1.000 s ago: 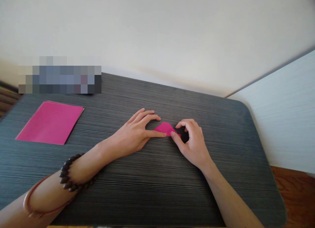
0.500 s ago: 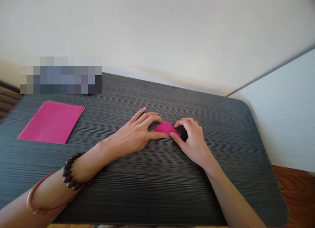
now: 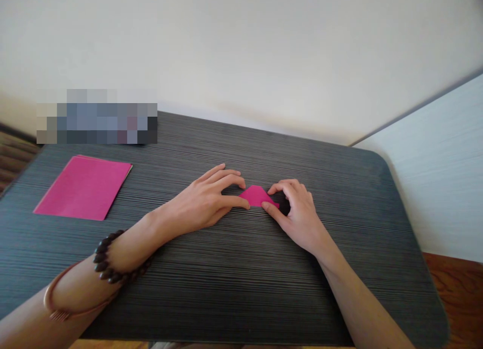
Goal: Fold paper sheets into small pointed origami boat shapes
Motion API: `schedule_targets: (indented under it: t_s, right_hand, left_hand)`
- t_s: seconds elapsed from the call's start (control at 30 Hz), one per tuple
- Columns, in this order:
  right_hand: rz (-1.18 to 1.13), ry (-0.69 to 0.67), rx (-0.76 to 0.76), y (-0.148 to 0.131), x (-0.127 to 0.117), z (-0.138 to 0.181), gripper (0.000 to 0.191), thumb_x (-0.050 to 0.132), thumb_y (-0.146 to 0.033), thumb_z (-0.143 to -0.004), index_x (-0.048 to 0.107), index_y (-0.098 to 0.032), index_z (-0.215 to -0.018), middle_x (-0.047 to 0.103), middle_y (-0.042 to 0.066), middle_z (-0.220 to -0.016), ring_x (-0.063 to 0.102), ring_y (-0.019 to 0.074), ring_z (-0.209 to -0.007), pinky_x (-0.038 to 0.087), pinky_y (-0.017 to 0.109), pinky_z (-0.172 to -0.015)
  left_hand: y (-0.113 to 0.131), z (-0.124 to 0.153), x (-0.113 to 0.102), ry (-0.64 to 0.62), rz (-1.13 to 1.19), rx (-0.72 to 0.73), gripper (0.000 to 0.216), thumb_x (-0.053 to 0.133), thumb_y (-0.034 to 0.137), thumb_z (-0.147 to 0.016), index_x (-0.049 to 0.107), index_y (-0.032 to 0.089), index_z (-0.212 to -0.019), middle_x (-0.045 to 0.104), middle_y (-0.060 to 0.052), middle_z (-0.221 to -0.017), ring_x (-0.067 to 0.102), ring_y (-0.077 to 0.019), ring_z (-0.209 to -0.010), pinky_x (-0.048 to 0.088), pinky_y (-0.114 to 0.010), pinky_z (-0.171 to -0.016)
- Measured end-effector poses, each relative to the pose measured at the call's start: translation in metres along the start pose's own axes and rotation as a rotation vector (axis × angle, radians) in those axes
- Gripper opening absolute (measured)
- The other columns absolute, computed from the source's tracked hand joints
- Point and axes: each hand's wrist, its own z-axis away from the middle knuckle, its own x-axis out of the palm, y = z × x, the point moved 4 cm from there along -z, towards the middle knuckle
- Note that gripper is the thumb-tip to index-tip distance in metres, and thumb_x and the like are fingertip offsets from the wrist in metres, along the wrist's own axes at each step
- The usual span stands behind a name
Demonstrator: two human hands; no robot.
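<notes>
A small folded piece of pink paper (image 3: pixel 257 195) lies on the dark table, wide at its near edge and narrower at the far one. My left hand (image 3: pixel 199 198) is at its left end, the thumb on the near left corner and the forefinger by the far left edge, the other fingers loosely spread. At the opposite end, my right hand (image 3: pixel 296 208) grips the paper between thumb and curled forefinger. Part of the right corner pokes out beyond the right thumb. The left tip is partly hidden by my left thumb.
A stack of square pink paper sheets (image 3: pixel 85 188) rests on the left of the dark wood-grain table (image 3: pixel 234 278). Behind it is a blurred-out object (image 3: pixel 98 117). A pale wall (image 3: pixel 241 47) borders the far edge, and a white panel (image 3: pixel 433 178) stands to the right.
My left hand has slid slightly left along the paper, uncovering more of its near edge. My right hand keeps its grip. The whole view has shifted a little.
</notes>
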Motion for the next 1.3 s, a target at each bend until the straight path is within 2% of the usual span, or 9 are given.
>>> schedule_targets:
  t_s: [0.67, 0.93, 1.2, 1.3]
  right_hand:
    - [-0.014, -0.018, 0.006, 0.003, -0.001, -0.001, 0.018, 0.059, -0.039, -0.083, 0.056, -0.027, -0.095, 0.059, 0.004, -0.102, 0.053, 0.0235, -0.094, 0.039, 0.042, -0.082]
    - [-0.057, -0.106, 0.104, 0.004, -0.004, -0.005, 0.021, 0.062, -0.036, -0.081, 0.056, -0.028, -0.099, 0.053, 0.004, -0.106, 0.052, 0.0236, -0.098, 0.042, 0.043, -0.084]
    - [-0.086, -0.089, 0.084, 0.006, -0.007, -0.006, 0.024, 0.062, -0.037, -0.080, 0.057, -0.029, -0.102, 0.051, 0.004, -0.107, 0.054, 0.0222, -0.095, 0.046, 0.042, -0.081]
    - [-0.094, -0.088, 0.081, 0.009, -0.006, -0.007, 0.026, 0.062, -0.038, -0.080, 0.057, -0.029, -0.103, 0.051, 0.005, -0.107, 0.054, 0.0217, -0.093, 0.046, 0.042, -0.081]
  left_hand:
    - [-0.019, 0.010, -0.009, 0.030, 0.117, -0.021, 0.023, 0.050, 0.019, -0.089, 0.068, 0.030, -0.099, 0.050, -0.002, -0.117, 0.046, -0.0194, -0.118, 0.022, -0.050, -0.114]
    - [-0.022, 0.011, -0.010, 0.013, 0.131, -0.004, 0.023, 0.050, 0.018, -0.088, 0.068, 0.028, -0.098, 0.048, -0.003, -0.116, 0.045, -0.0190, -0.118, 0.021, -0.048, -0.114]
    - [-0.028, 0.015, -0.014, 0.022, 0.103, 0.009, 0.022, 0.050, 0.020, -0.089, 0.069, 0.028, -0.096, 0.048, -0.003, -0.113, 0.047, -0.0183, -0.114, 0.024, -0.046, -0.112]
    - [-0.027, 0.015, -0.016, 0.030, 0.079, 0.036, 0.023, 0.051, 0.019, -0.088, 0.070, 0.030, -0.097, 0.049, -0.003, -0.112, 0.047, -0.0191, -0.112, 0.029, -0.046, -0.110]
